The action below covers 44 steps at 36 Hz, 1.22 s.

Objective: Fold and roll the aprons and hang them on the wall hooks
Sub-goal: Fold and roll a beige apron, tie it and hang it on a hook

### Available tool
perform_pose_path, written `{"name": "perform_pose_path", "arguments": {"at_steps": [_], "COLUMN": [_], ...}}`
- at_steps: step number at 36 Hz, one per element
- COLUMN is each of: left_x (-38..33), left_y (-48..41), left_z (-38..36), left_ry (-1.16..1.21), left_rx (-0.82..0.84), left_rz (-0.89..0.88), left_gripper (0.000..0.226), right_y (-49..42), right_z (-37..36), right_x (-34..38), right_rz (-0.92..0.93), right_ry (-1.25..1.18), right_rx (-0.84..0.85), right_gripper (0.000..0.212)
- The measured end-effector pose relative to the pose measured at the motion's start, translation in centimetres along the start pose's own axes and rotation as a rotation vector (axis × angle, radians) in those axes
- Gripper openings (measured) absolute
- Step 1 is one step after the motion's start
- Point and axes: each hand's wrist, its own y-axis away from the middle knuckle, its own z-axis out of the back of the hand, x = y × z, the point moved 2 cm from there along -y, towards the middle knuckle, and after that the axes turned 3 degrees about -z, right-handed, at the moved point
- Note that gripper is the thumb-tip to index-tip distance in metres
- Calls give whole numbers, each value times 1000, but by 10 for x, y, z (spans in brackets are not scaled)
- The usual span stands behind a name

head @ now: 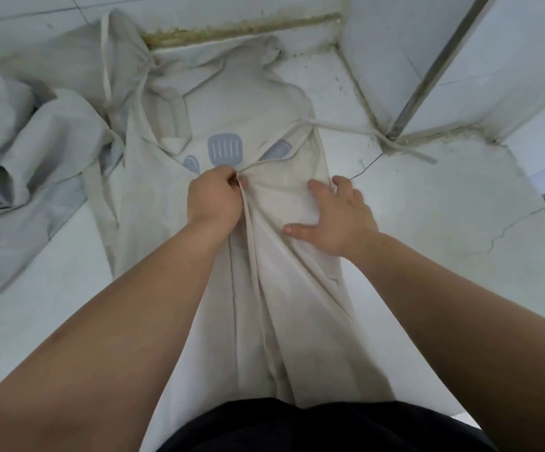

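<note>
"Where was the apron?"

"The beige apron [297, 305] lay lengthwise on the white tiled floor [443, 207]. Its right side was folded in toward the middle, and one tie [346, 127] trailed off toward the wall corner."

"And the hands?"

"The left hand [214, 194] pinched the folded edge just below the blue spatula print [225, 151]. The right hand [336, 216] pressed flat on the fold, fingers spread. A crumpled heap of grey cloth [20, 141] sat to the left."
</note>
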Motion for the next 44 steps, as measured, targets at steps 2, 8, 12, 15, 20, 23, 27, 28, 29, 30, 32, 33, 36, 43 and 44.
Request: {"name": "perform_pose_path", "arguments": {"at_steps": [2, 8, 12, 15, 20, 23, 27, 28, 29, 30, 32, 33, 36, 43, 44], "left_x": [1, 7, 9, 10, 8, 6, 5, 5, 4, 3, 0, -1, -8, -22, -22], "left_y": [4, 30, 59, 75, 116, 152, 203, 211, 223, 233, 251, 259, 276, 291, 290], "left_z": [-2, 7, 16, 22, 34, 33, 22, 20, 16, 14, 9, 7, 1, -11, -11], "left_ry": [48, 119, 130, 113, 93, 86, 102, 97, 92, 90, 70, 57, 23, -126, -120], "left_rx": [10, 183, 275, 262, 160, 168, 199, 203, 213, 229, 285, 316, 391, 393, 392], "left_rz": [16, 86, 137, 186, 215, 209, 214, 213, 216, 224, 243, 251, 278, 226, 228], "left_gripper": [21, 52, 60, 66, 56, 43, 39, 40, 41, 42, 41, 42, 42, 33, 29], "right_y": [2, 11, 23, 36, 77, 105, 143, 149, 159, 166, 181, 188, 200, 212, 212], "right_z": [-2, -8, -6, -3, -6, -14, -30, -34, -38, -42, -46, -47, -50, -60, -59], "right_x": [0, 2, 2, -2, -18, -31, -51, -55, -60, -64, -72, -75, -83, -87, -87], "right_rz": [-12, -45, -69, -83, -64, -65, -75, -78, -81, -84, -82, -78, -73, -90, -95], "right_ry": [-2, -41, -233, -304, -255, -257, -289, -305, -317, -326, -341, -349, -389, -468, -475], "right_rx": [-23, -77, -75, -112, -121, -117, -93, -90, -85, -81, -77, -77, -63, -58, -54], "right_gripper": [90, 87, 80, 71, 62, 58, 55, 55, 56, 56, 55, 55, 52, 46, 46]}}
